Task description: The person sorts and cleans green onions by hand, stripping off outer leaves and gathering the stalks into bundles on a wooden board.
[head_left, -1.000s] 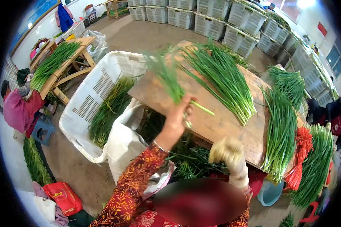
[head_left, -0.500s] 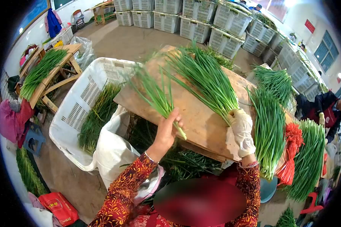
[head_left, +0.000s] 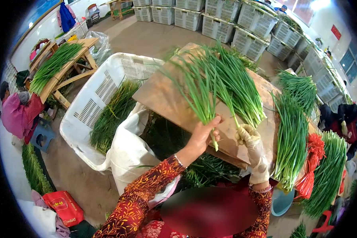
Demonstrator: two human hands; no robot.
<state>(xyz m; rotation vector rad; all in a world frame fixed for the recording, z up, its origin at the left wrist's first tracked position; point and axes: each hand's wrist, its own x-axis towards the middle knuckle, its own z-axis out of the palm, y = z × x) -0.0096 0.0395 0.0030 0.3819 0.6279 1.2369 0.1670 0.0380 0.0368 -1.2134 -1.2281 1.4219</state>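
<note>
My left hand (head_left: 203, 135), bare, is closed around a small bunch of chives (head_left: 200, 101), leaves pointing up and away, pale stem ends poking out below the fist. In a cream glove, my right hand (head_left: 250, 139) pinches the pale end of a few chive stalks (head_left: 231, 105) just to the right. Behind both hands a larger pile of chives (head_left: 242, 85) lies on the wooden board (head_left: 156, 93), its cut ends towards me. Further right sits a long bundle of chives (head_left: 287, 139), close to my gloved hand but apart from it.
A white plastic crate (head_left: 81, 137) with greens stands left, a white sack (head_left: 127, 146) over its near edge. Red ties (head_left: 311, 166) hang between chive bundles at right. A blue bucket (head_left: 282, 201) is below the board. Stacked crates (head_left: 218, 29) line the back; another person (head_left: 22, 111) sits far left.
My left hand has moved right with its bunch, closer to my right hand. My right hand has left the pile's stem ends and now pinches a few stalks. The view has shifted slightly.
</note>
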